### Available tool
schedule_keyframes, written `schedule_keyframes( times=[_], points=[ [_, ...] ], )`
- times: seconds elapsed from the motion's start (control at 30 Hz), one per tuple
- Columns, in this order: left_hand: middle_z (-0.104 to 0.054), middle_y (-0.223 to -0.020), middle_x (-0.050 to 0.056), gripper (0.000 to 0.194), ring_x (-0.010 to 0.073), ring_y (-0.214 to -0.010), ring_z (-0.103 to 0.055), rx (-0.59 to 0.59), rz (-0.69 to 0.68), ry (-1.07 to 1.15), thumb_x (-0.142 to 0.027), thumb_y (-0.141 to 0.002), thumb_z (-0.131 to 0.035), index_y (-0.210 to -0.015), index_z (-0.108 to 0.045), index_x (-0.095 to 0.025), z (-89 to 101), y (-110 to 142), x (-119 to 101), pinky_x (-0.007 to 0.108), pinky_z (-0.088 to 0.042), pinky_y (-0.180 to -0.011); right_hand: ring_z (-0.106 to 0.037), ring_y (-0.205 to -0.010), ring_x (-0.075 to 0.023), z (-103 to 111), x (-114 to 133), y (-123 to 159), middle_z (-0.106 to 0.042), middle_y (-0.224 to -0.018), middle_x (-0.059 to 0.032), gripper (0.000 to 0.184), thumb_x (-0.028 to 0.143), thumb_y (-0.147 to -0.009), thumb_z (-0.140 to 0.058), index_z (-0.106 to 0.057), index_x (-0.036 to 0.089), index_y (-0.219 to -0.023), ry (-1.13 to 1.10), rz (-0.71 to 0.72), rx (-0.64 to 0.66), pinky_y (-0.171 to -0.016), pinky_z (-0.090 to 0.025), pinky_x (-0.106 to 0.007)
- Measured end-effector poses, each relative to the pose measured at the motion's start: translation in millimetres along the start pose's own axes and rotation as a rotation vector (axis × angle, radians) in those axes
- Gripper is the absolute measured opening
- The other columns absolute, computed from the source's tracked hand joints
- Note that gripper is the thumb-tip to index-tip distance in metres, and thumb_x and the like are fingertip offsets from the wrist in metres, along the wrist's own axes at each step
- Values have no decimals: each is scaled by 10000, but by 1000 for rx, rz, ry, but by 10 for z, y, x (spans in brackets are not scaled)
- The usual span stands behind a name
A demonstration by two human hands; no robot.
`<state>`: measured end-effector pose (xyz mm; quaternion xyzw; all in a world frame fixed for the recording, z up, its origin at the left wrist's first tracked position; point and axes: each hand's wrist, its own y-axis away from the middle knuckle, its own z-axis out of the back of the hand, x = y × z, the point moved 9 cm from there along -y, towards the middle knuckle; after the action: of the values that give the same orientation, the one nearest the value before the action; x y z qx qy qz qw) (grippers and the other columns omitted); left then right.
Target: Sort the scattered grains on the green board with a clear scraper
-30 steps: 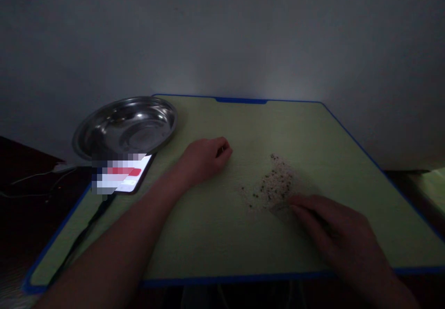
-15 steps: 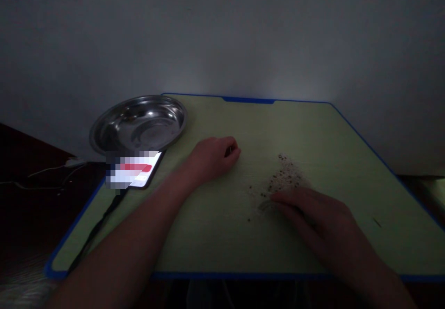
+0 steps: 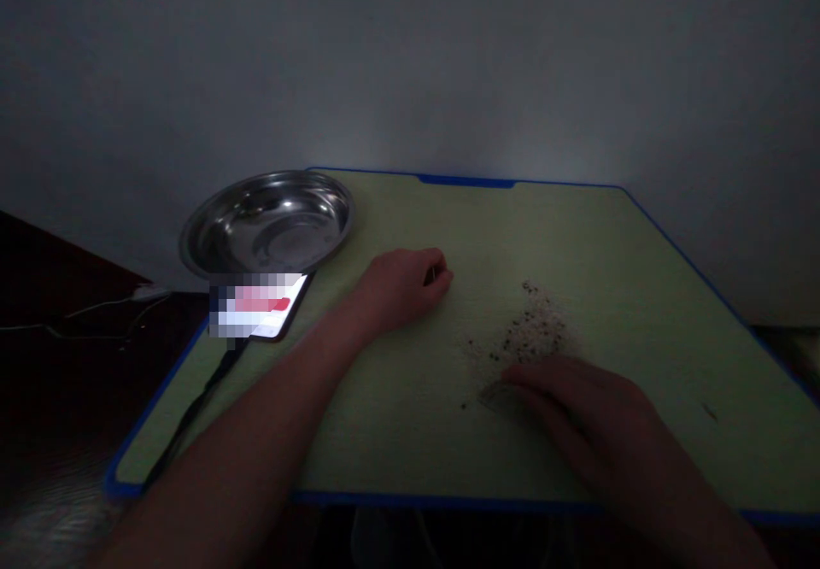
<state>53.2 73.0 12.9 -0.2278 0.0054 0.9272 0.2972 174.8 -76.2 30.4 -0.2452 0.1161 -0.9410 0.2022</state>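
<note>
A loose pile of pale grains like rice, mixed with small dark beans or seeds [image 3: 535,330], is spread on the light green tabletop [image 3: 397,432]. My right hand [image 3: 595,407] is at the near edge of the pile, thumb and fingers pressed together and pointing left. A blurred greyish patch shows at its fingertips; what they pinch, if anything, I cannot make out. My left hand [image 3: 407,289] rests on the table left of the pile, its fingers curled to the thumb. A thin pale sliver shows in the curl, too small to name.
A shiny metal basin [image 3: 291,240] stands at the table's far left. In front of it lies a lit phone [image 3: 278,317], with a dark strap [image 3: 198,407] running to the near edge. A small dark sliver [image 3: 710,412] lies at the right. Behind the table is a wall [image 3: 448,65].
The whole view has shifted slightly, so everything appears a little further right. My right fingertips have moved slightly toward me along the pile's near edge. My left hand keeps its pose.
</note>
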Motion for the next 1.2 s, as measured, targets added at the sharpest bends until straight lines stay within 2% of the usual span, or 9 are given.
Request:
schedule_keyframes(
  times=[0.1, 0.23, 0.33, 0.53, 0.67, 0.87, 1.2],
  points=[
    [-646, -689, 9, 219, 139, -593, -531, 2, -8, -2, -316, -879, -485, -823, -648, -182, -1, -1, -10, 280, -316, -561, -703, -810, -150, 51, 15, -45, -755, -932, -24, 213, 182, -952, -477, -667, 223, -1038, -23, -8, -28, -735, -546, -265],
    [-646, -693, 10, 215, 139, -594, -530, 2, 1, 4, -319, -879, -490, -821, -645, -182, 7, -6, -10, 279, -317, -560, -697, -805, -125, 84, 163, -192, -761, -920, 3, 223, 157, -941, -504, -686, 224, -1053, -99, 33, -13, -751, -525, -223],
    [-644, -688, 11, 209, 141, -594, -531, -6, -4, 2, -317, -875, -495, -816, -642, -181, 10, -12, -17, 282, -317, -560, -698, -781, -142, 15, 236, -314, -765, -878, 4, 217, 156, -928, -526, -712, 220, -1020, -96, 59, 52, -744, -515, -250],
    [-663, -707, 16, 213, 146, -602, -541, -9, -8, -10, -321, -877, -495, -833, -651, -183, 2, -12, -23, 285, -323, -564, -693, -707, -184, -142, 227, -426, -759, -801, -23, 236, 183, -925, -510, -742, 217, -949, -49, 51, 138, -671, -488, -300],
    [-676, -723, 19, 220, 148, -614, -553, 0, -6, -15, -319, -885, -494, -850, -662, -181, 11, -3, -35, 283, -334, -570, -678, -683, -182, -194, 211, -416, -747, -772, -23, 217, 185, -915, -525, -740, 209, -917, -51, 44, 155, -655, -470, -299],
    [-675, -727, 20, 218, 147, -608, -547, -7, -17, -19, -309, -880, -495, -849, -667, -179, 24, 9, -48, 284, -327, -561, -659, -757, -171, -291, 243, -345, -737, -826, -15, 207, 184, -925, -518, -719, 228, -903, -125, 48, 226, -718, -460, -290],
    [-671, -725, 24, 220, 142, -597, -531, -11, -17, -12, -305, -877, -494, -852, -672, -178, 22, 9, -45, 285, -316, -559, -609, -758, -147, -377, 391, -95, -684, -807, -4, 206, 199, -958, -477, -681, 212, -925, -259, 60, 312, -727, -442, -282]
  ],
)
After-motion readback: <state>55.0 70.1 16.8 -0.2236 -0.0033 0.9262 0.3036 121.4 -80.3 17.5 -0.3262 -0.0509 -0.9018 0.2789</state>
